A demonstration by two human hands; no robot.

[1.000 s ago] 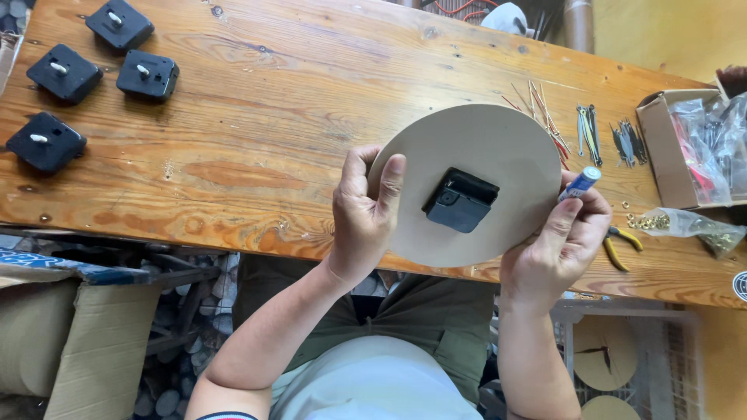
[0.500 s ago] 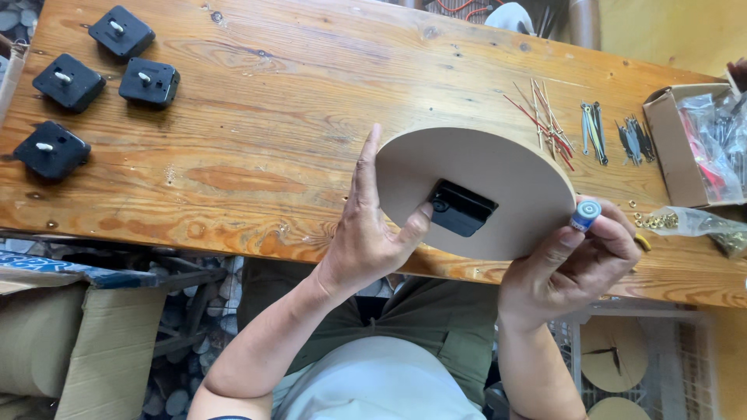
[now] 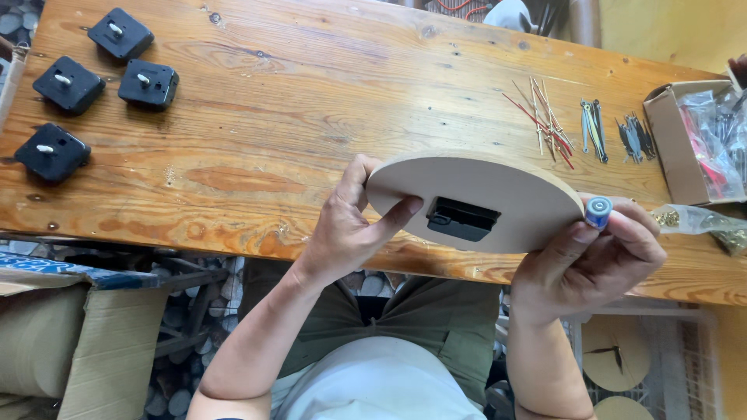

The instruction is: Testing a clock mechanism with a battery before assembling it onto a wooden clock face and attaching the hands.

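Two hands meet over a wooden table [image 3: 296, 132]: the left hand [image 3: 346, 233] clasps the 9 o'clock edge of a tilted round beige disc [image 3: 498, 194] at centre, thumb beside its black mechanism [image 3: 461, 219]; the right hand [image 3: 591, 260] steadies the 3 o'clock rim, pinching a small blue battery [image 3: 597, 211]; four black mechanisms [image 3: 93, 85] lie at 10 o'clock, thin clock hands [image 3: 545, 120] at 1 o'clock

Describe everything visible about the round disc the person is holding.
The round disc is a pale beige board, seemingly fibreboard, with a smooth face and thin edge. A black boxy mechanism sits at its centre. It is tilted, held above the wooden table's near edge. The left hand grips its left rim; the right hand supports its right rim.
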